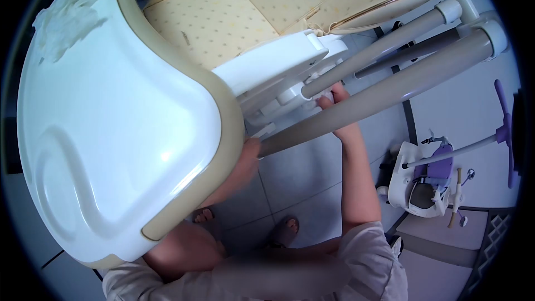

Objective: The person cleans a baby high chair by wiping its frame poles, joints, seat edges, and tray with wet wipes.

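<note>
A child's high chair fills the upper left, its glossy white tray (128,117) edged in beige. My left hand (249,153) reaches from under the tray rim to the lower end of a thick grey leg tube (368,100), touching it. That hand is partly hidden and blurred, so its fingers cannot be made out. Beyond the tube, my right hand (337,93) is closed on a small crumpled white wipe (325,98), beside the white plastic side frame (273,72). The tube crosses in front of part of this hand. A crumpled white tissue (69,22) lies on the tray.
A cream dotted seat cushion (217,22) covers the chair's seat. A second grey tube (384,47) runs above the thick one. On the right, a white and purple ride-on toy (426,178) with a push handle stands on the tiled floor (301,178). My sandalled feet are below.
</note>
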`<state>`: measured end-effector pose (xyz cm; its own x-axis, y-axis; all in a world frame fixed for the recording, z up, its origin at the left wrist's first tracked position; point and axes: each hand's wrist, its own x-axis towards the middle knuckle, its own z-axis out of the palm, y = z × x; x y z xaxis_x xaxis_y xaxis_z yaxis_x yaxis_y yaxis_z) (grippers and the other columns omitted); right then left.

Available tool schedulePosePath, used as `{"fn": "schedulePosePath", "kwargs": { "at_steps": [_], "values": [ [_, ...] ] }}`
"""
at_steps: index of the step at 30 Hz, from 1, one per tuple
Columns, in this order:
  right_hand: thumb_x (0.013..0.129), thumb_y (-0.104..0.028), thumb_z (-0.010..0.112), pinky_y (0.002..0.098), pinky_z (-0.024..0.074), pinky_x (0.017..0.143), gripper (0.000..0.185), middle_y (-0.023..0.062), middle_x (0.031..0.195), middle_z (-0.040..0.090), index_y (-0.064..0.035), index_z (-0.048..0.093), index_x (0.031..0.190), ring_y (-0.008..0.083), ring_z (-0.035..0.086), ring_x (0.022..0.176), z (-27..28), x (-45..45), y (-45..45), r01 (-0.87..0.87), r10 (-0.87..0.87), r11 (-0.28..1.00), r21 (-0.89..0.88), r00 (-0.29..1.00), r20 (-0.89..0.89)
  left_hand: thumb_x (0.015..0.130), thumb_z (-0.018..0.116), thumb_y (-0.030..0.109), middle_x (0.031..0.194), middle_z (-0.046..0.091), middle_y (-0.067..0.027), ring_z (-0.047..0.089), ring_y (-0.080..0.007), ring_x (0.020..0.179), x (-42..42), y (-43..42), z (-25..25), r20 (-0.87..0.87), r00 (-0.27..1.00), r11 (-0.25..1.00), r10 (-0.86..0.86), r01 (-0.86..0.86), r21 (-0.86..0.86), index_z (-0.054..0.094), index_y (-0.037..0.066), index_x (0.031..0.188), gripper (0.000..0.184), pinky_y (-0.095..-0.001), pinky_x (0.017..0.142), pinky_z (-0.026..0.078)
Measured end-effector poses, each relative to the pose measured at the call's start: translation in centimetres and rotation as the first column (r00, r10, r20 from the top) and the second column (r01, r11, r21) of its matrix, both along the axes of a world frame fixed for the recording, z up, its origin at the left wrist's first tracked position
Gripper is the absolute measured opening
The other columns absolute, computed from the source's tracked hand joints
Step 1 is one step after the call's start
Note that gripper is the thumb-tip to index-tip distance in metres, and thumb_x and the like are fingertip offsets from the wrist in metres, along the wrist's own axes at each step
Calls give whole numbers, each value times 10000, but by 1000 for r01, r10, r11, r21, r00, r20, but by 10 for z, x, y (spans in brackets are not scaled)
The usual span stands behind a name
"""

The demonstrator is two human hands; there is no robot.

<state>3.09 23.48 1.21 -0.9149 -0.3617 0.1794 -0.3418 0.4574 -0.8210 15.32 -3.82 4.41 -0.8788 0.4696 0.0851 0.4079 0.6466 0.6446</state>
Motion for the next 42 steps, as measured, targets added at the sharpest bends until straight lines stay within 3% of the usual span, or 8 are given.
{"fn": "schedulePosePath", "kwargs": {
  "at_steps": [4,9,12,15,24,30,36,42],
  "values": [
    [910,-90,579,333,426,934,205,73,1156,572,-14,551,1098,188,536,1075,25,7,-19,127,-141,937,-327,990,-21,952,488,68,805,637,-222,636,-406,750,-34,45,26,116,976,936,183,-209,282,499,38,1233,282,-464,681,483],
    [954,-144,569,308,451,891,220,90,1184,589,13,567,1108,168,566,1026,26,-11,2,104,-112,993,-48,966,-231,944,478,38,804,631,-249,633,-413,751,-61,66,27,-204,951,904,232,-133,405,482,-11,1244,304,-460,678,474],
    [943,-138,578,296,460,883,301,88,1183,609,-1,566,1211,169,580,1022,31,-8,0,164,-161,973,-165,986,33,932,472,17,791,630,-260,634,-416,742,-65,72,32,-201,953,908,227,-132,398,485,-32,1235,306,-463,676,476],
    [912,-118,598,291,482,873,387,77,1142,631,-35,553,1287,166,594,1023,28,-12,2,197,69,805,-560,906,417,919,464,1,771,629,-270,632,-425,727,-66,74,37,-217,947,911,235,-136,390,490,-38,1227,312,-470,669,479],
    [816,-116,680,312,525,849,474,75,1153,625,-46,559,1269,185,618,1014,13,-47,20,-44,593,561,-827,718,365,902,450,3,768,627,-282,624,-441,720,-70,74,42,-139,974,941,178,-127,314,483,-43,1266,369,-489,664,474],
    [828,-106,701,310,509,860,404,88,1126,627,-17,583,1204,186,612,1024,11,-36,14,77,344,674,-735,847,404,942,430,31,835,630,-280,624,-433,784,-73,75,34,-8,986,903,166,-148,403,482,-33,1269,338,-470,715,469],
    [896,-48,648,247,506,783,280,56,1049,657,-25,612,1173,126,627,891,8,-22,-8,237,-296,926,-296,939,-173,958,422,42,950,622,-266,611,-410,894,-75,76,20,-99,980,852,170,-95,515,495,-24,1244,302,-442,801,462],
    [930,-176,641,293,471,855,364,82,1123,639,1,581,1242,152,580,994,14,-9,-14,302,-268,883,-359,953,141,927,432,-8,958,626,-246,611,-400,904,-68,76,19,-297,918,855,261,-77,514,465,0,1330,405,-436,819,463]
  ]
}}
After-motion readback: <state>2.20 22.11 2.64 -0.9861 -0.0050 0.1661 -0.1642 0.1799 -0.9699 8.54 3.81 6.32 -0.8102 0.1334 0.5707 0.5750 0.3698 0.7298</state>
